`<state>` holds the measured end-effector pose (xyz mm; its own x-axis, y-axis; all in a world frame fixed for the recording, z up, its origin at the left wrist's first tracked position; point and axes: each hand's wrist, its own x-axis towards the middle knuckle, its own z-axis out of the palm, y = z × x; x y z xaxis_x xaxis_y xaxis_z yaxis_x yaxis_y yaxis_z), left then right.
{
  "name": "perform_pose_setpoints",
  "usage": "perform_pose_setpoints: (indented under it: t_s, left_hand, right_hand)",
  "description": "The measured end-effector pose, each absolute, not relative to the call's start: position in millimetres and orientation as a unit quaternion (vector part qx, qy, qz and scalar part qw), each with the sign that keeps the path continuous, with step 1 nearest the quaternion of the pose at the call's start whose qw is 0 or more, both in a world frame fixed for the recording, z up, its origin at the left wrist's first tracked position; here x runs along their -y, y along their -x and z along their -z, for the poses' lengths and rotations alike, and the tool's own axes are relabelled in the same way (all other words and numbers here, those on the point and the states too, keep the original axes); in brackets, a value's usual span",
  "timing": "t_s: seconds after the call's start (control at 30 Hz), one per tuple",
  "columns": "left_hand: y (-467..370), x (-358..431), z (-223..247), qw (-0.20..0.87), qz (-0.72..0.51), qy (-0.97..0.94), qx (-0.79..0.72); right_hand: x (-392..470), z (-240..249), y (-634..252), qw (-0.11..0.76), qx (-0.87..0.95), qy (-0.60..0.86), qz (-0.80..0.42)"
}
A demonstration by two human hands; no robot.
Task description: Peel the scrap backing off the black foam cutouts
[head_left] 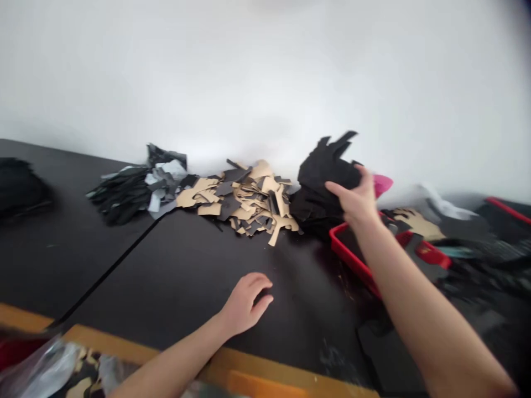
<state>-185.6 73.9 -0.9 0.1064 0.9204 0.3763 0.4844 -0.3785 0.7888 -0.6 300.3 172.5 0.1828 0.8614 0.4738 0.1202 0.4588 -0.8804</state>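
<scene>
My right hand reaches to the back of the table, its thumb and fingers closed on a bunch of black cut-out pieces. Some of those pieces stick up like fingers, and more black material lies beneath them; I cannot tell where the bunch ends. Nearer the front edge, my left hand hovers over or rests on the black tabletop, thumb and fingers apart, with nothing in it. Left of the bunch is a heap of tan and dark grey cut-out pieces.
Black gloves or glove-shaped pieces lie further left, beside grey scraps. A dark stack sits at the far left. On the right are a red-rimmed tray, something pink and mixed dark items. A plastic bag lies below the front edge.
</scene>
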Motion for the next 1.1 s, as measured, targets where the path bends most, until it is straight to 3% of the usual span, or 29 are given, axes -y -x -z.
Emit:
perform_pose_setpoints:
  t_s: [0.13, 0.23, 0.43, 0.73, 0.93, 1.1]
  left_hand:
    - [188.9, -80.2, -15.7, 0.512, -0.600, -0.440, -0.429]
    - [187.9, -77.2, -28.4, 0.598, -0.663, -0.292, -0.343]
    - [216.6, -58.0, -31.7, 0.429, -0.711, -0.304, -0.467]
    - [319.2, -90.2, -29.3, 0.119, -0.649, -0.244, -0.710]
    - [328.1, -93.9, -10.7, 0.048, -0.589, -0.272, -0.759]
    - [331.9, -97.2, -17.0, 0.058, -0.602, -0.322, -0.728]
  right_hand:
    - [-214.8, -145.5, -11.4, 0.533, 0.490, 0.448, -0.524]
    - [-158.6, -99.1, 3.2, 0.438, 0.466, 0.436, -0.634]
    - [-127.4, -40.3, 79.5, 0.337, 0.467, 0.394, -0.716]
    - [-171.6, -24.6, 191.8, 0.317, 0.723, 0.393, -0.472]
    - [-166.7, 3.4, 166.7, 0.280, 0.798, 0.383, -0.371]
    - [-172.8, -10.1, 170.4, 0.309, 0.816, 0.388, -0.298]
